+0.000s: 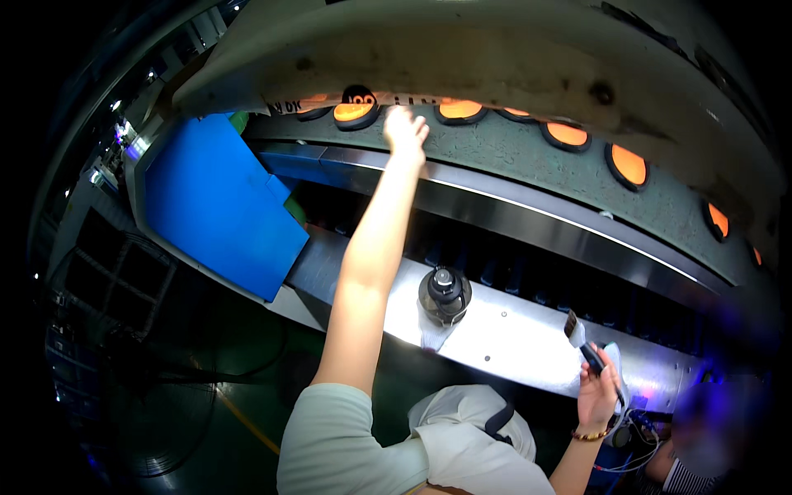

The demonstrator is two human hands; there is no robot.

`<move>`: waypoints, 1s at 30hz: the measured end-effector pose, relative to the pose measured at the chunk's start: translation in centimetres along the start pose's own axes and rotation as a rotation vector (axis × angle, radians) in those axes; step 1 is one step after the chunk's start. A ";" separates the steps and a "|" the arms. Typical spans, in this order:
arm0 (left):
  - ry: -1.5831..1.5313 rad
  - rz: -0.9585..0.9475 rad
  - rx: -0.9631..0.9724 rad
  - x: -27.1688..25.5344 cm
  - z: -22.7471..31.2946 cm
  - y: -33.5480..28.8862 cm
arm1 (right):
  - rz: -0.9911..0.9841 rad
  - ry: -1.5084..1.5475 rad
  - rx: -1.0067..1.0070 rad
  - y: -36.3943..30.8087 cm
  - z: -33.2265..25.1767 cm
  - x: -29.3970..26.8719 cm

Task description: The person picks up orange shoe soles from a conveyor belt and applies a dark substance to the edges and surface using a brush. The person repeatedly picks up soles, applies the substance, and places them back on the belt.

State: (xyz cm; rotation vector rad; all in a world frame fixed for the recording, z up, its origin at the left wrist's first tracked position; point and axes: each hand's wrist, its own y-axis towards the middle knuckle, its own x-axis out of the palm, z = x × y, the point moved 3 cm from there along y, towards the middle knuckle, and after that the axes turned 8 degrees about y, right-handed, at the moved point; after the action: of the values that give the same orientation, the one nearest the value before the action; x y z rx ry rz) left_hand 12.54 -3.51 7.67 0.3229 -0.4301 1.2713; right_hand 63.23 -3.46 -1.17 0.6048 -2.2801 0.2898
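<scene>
My left hand (406,136) reaches out over the green conveyor belt (511,144), fingers apart and slightly blurred, with nothing visible in it. Just left of it lies a rounded orange piece with a black rim (355,114), and a similar orange piece (460,110) sits to its right. Several more ride along the belt, their far parts hidden under an overhanging cover. Lower right, my right hand (599,394) is closed around the black handle of a flat brush (582,342), its dark bristles pointing up and left.
A dark bottle (445,299) with a black cap stands on the metal ledge (511,342) in front of the belt. To the left is a large blue panel (219,206). The worn, pale cover (495,54) hangs low over the belt. Cables and another person's striped clothing (686,478) show at lower right.
</scene>
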 end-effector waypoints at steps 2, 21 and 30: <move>0.981 -0.284 0.462 4.2 -1.1 0.2 | 0.095 -0.078 -0.066 -1.0 -0.2 -1.3; -0.165 -0.640 -0.275 -9.5 -0.9 -21.1 | 0.008 -0.120 -0.049 2.9 -2.5 -4.0; -0.464 -1.069 -0.584 -6.2 -7.8 -30.2 | -0.071 -0.082 0.070 3.9 -3.3 -2.1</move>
State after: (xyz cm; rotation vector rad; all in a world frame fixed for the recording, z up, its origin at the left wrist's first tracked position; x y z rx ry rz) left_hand 41.24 -13.27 -2.02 0.2776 -0.8464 -0.0073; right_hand 64.49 1.84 -0.47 0.7441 -2.3285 0.3163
